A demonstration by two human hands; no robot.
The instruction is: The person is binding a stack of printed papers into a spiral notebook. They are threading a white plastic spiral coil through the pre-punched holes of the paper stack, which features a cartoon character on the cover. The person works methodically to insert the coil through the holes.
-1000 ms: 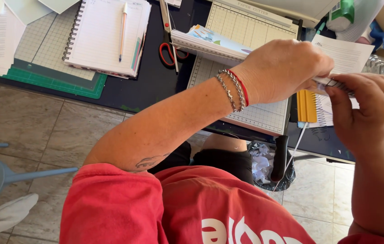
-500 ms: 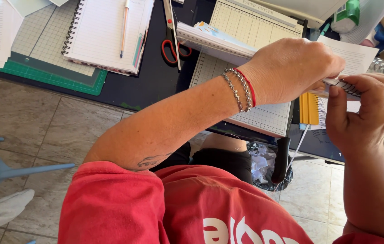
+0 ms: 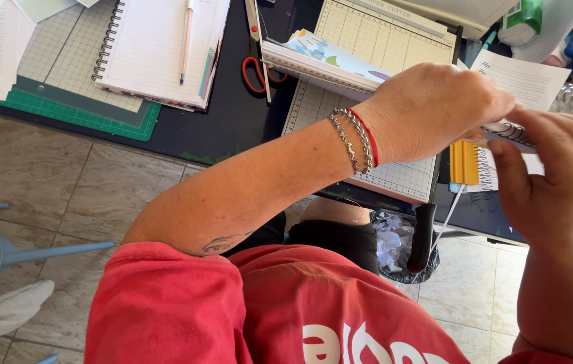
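The left hand [image 3: 435, 108] reaches across from the left, its fingers curled down and pinching the end of a wire spiral [image 3: 517, 132] at the right of the scene, with bracelets [image 3: 357, 138] of metal chain and red cord on its wrist. The right hand [image 3: 556, 182] comes up from the near right, its thumb and fingers closed on the same spiral from the other side, so the two hands meet on it, held above the tabletop [image 3: 232, 114]. The spiral runs along the edge of a lined sheet [image 3: 522, 77] with handwriting, which stretches away to the far right. Just below the hands stands a yellow comb-like tool [image 3: 464, 162], with a thin white cord hanging down from it. Under the left forearm lies a paper cutter [image 3: 381, 40] with a printed grid, and a small stack of coloured cards [image 3: 330, 57] rests across its far left part. Red-handled scissors [image 3: 254, 71] lie just left of the cutter. Further left, an open spiral notebook [image 3: 158, 47] carries a pen [image 3: 185, 40] and sits on a green cutting mat [image 3: 77, 111]. Near the person's knees, a bin with crumpled paper [image 3: 387, 246] stands on the tiled floor.
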